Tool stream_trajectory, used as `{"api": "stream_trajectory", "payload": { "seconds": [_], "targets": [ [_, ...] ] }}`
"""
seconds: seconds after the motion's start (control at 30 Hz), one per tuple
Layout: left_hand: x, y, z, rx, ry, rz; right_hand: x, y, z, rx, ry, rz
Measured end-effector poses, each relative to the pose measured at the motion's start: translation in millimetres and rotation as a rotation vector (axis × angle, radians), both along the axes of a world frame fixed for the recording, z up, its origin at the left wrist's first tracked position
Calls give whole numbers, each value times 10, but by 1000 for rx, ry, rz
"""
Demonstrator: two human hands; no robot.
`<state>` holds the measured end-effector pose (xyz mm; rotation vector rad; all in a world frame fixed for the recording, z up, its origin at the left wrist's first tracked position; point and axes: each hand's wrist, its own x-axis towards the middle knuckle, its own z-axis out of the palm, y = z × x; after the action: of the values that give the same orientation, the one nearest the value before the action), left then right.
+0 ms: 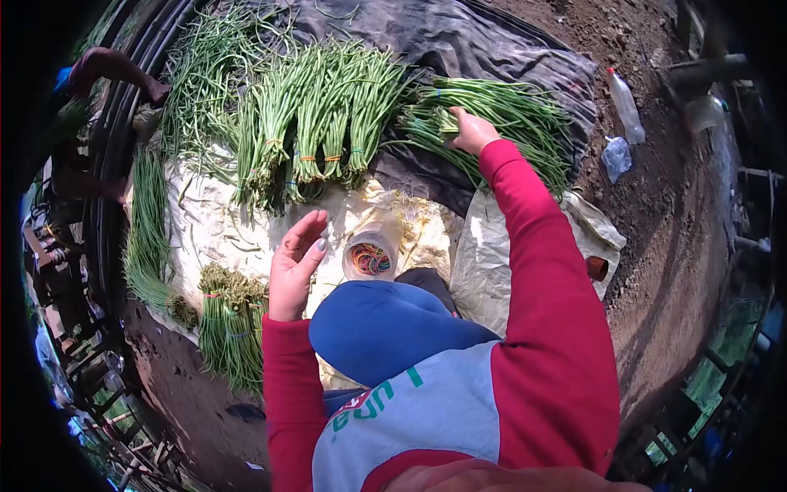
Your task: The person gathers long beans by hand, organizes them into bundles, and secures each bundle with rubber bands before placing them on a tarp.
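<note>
The fingers [459, 116] of the right hand [477, 134] lie against the cut ends of the right-hand heap of long green beans [525, 115], curled toward them; whether they pinch any stalks, I cannot tell. The left hand [297, 266] is raised with nothing in it, its fingers held out near one another and the thumb apart. Just beside it stands a plastic tub [388, 239] with coloured rubber bands [371, 260] inside. Beyond the hands, several thick bean bundles [328, 102] lie side by side, some tied with orange bands, and loose beans [201, 78] spread to their left. Banded bunches [234, 324] sit near the left forearm. Under all this are a pale sheet [193, 201] and a dark cloth [459, 37]. Farther out, a clear bottle [627, 113] and a crumpled plastic bag [616, 157] lie on bare soil [656, 213], while another person's limb [115, 72] shows at upper left.
</note>
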<state>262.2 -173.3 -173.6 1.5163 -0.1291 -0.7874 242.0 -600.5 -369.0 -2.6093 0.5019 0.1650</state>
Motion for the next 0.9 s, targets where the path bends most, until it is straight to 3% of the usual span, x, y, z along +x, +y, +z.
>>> {"api": "stream_trajectory", "payload": {
  "seconds": [0.07,0.17,0.23,0.3,0.37,0.43,0.5,0.6,0.67,0.7,0.77,0.83,0.9],
  "targets": [
    [155,-311,151,-20,21,-68,-53,161,143,-88,14,-2],
    [194,-578,590,75,117,-227,-311,242,601,83,-96,-161],
    [83,-619,809,72,-73,-388,-674,281,1192,299,-202,-143],
    [-181,-740,970,50,-20,-411,-1119,246,1445,805,-214,-111],
    [-574,-923,945,-7,-133,-509,-1409,372,2158,792,-52,136],
    [-1021,-1142,796,-97,116,-506,-1599,584,2510,950,-2,165],
    [-1314,-1394,713,-276,377,-327,-1683,762,2564,1081,40,204],
    [-1490,-1355,498,-320,348,-179,-1720,1057,2439,1233,68,156],
    [-1555,-1309,569,-330,408,154,-1722,1259,2241,1299,37,149],
    [-1575,-1285,548,-321,403,163,-1718,1341,2187,1310,38,158],
    [-1582,-1268,503,-351,527,436,-1658,1485,2152,1395,-84,12],
    [-1528,-1191,478,-365,536,335,-1601,1522,2080,1457,-55,-22],
    [-1507,-1123,403,-180,524,139,-1605,1509,1902,1552,-111,135]
  ]
}}
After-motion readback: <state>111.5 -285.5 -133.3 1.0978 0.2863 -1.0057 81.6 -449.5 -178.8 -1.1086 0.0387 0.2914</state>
